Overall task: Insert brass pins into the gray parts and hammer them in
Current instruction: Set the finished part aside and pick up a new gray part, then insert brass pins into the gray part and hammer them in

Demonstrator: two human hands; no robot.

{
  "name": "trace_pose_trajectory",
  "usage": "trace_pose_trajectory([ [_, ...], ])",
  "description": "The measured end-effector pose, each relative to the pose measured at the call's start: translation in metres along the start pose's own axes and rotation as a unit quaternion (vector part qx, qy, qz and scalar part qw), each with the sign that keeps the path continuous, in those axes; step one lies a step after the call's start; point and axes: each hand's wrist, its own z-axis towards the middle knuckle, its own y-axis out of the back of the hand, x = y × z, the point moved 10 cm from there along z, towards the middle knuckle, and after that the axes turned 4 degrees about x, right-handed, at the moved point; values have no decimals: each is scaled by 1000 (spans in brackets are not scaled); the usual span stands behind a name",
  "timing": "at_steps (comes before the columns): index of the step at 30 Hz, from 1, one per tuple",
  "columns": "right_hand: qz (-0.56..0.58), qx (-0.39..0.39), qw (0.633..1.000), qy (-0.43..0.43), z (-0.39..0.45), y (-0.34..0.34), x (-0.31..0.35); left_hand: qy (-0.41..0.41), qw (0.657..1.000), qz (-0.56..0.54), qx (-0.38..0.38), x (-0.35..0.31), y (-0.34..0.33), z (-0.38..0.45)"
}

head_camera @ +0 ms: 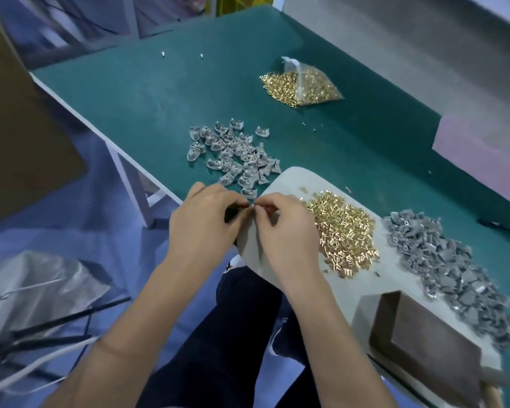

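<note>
Soft, even light on the green surface (147, 92), faint shadows beneath things, edges around it smeared and bowed.

A loose heap of small shiny brass pins (343, 234) lies on a pale board at about 3 o'clock from the middle of the view. Just beyond it, at 4 o'clock, a long pile of dull gray parts (451, 272) lies. At 12 o'clock, scattered gray parts with pins in them (233, 151) lie. Farther off at 1 o'clock, more pins spill from a clear bag (304, 83).
</note>
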Motion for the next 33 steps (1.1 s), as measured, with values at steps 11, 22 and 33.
trace_pose_trajectory([
  [11,-36,-9,999,6,29,-8,10,43,999,-10,-4,17,8,5],
  [22,25,-108,993,-42,-19,97,-52,-114,984,-87,105,-69,-29,-21],
  [33,-10,-195,975,-107,-115,175,-134,-163,966,-43,198,-128,-84,-50],
])
